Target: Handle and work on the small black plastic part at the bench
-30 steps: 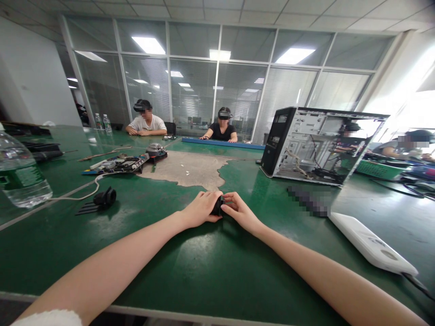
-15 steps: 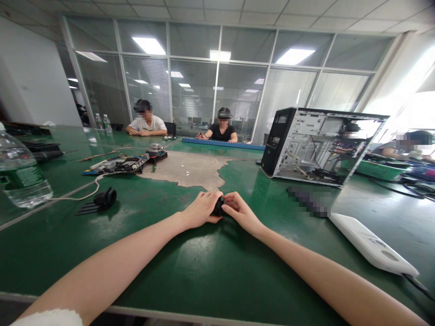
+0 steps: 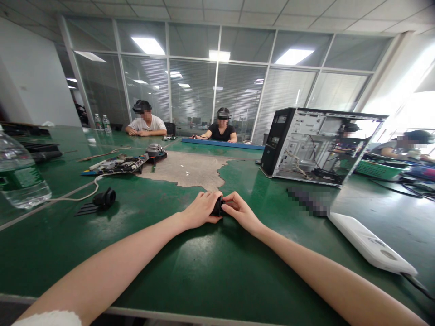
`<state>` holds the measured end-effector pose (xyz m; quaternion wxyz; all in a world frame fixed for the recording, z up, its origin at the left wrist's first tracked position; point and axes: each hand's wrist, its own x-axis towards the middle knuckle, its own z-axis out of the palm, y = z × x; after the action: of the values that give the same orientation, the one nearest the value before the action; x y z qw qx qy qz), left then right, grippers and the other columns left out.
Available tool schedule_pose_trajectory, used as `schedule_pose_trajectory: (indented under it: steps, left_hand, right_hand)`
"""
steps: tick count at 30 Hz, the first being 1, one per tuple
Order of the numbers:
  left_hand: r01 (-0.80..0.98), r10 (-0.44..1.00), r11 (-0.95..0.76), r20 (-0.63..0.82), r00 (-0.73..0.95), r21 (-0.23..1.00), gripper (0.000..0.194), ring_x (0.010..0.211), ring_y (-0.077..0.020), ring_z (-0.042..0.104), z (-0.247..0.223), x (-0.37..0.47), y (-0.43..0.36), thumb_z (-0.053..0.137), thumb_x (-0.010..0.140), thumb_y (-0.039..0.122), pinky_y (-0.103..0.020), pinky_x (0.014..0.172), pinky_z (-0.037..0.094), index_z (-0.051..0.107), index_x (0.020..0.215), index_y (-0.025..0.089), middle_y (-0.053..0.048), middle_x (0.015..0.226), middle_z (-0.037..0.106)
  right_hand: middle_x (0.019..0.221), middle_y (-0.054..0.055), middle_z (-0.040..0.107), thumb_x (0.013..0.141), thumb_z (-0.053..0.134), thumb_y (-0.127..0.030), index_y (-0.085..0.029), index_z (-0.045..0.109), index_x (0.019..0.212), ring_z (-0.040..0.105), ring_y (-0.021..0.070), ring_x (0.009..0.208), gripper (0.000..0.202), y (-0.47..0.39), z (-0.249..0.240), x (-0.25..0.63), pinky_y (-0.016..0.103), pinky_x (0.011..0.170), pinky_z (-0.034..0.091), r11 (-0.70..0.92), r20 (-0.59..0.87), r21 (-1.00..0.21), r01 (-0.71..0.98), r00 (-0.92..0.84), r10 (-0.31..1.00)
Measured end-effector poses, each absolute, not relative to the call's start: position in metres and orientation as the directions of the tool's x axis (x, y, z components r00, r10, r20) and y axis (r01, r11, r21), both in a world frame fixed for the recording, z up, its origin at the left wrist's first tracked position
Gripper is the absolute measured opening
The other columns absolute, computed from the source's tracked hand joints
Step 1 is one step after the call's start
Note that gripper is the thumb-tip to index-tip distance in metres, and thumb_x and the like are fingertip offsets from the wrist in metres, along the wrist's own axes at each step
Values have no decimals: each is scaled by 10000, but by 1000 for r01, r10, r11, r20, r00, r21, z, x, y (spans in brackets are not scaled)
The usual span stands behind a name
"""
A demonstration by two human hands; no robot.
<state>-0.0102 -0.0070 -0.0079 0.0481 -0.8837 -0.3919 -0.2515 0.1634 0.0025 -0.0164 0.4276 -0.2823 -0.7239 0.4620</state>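
Near the middle of the green table [image 3: 193, 280], my left hand [image 3: 203, 208] is wrapped round a small black part [image 3: 217, 207]. Thumb and fingertips of my right hand [image 3: 239, 212] pinch the right side of this same part. Much of it is hidden by the fingers, so its exact shape cannot be made out. Off to the left lies another black part [image 3: 104, 198], with a round end and flat prongs. Beyond my hands a bare greyish patch [image 3: 190, 167] of the tabletop shows, with small white scraps on it.
An open computer case [image 3: 306, 145] stands at the right, near a white power strip [image 3: 374, 244] and a green basket [image 3: 380, 170]. A circuit board [image 3: 118, 164] and a water bottle [image 3: 22, 176] are at the left. Several people sit around the table.
My hands and the black part have hardly moved. Across the table, the dark-shirted person's arm has shifted slightly outward to the left.
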Motion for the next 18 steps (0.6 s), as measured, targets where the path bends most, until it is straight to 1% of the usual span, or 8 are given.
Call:
schedule_pose_trajectory:
  steps: [5, 9, 13, 18]
  left_hand:
    - [720, 664, -688, 482, 572, 92, 618, 980, -246, 459, -9, -11, -6, 613, 672, 338, -354, 806, 328, 276, 1161, 166, -97, 1084, 485]
    - [723, 670, -683, 478, 567, 100, 602, 972, -242, 463, -8, -11, -6, 612, 671, 336, -349, 805, 325, 286, 1147, 169, -93, 1075, 487]
    - [722, 671, -684, 479, 567, 103, 607, 969, -237, 465, -8, -11, -7, 607, 675, 330, -347, 805, 322, 274, 1158, 175, -88, 1078, 485]
    - [723, 670, -683, 483, 563, 103, 598, 965, -238, 465, -9, -11, -7, 602, 680, 350, -345, 799, 325, 280, 1149, 169, -90, 1067, 490]
  right_hand:
    - [915, 13, 502, 741, 535, -333, -216, 423, 980, 546, 114, 782, 289, 4, -18, 164, 291, 739, 450, 427, 341, -899, 96, -459, 820]
    - [909, 14, 507, 725, 556, -314, -205, 443, 901, 537, 130, 842, 236, 1, -16, 163, 298, 758, 452, 452, 361, -889, 75, -492, 792]
    - [904, 4, 493, 683, 604, -279, -212, 429, 857, 535, 137, 854, 255, -4, -12, 161, 300, 745, 461, 450, 377, -893, 37, -486, 789]
    - [852, 1, 505, 735, 543, -313, -206, 438, 845, 537, 138, 835, 186, -1, -15, 160, 296, 736, 456, 454, 379, -889, 60, -463, 801]
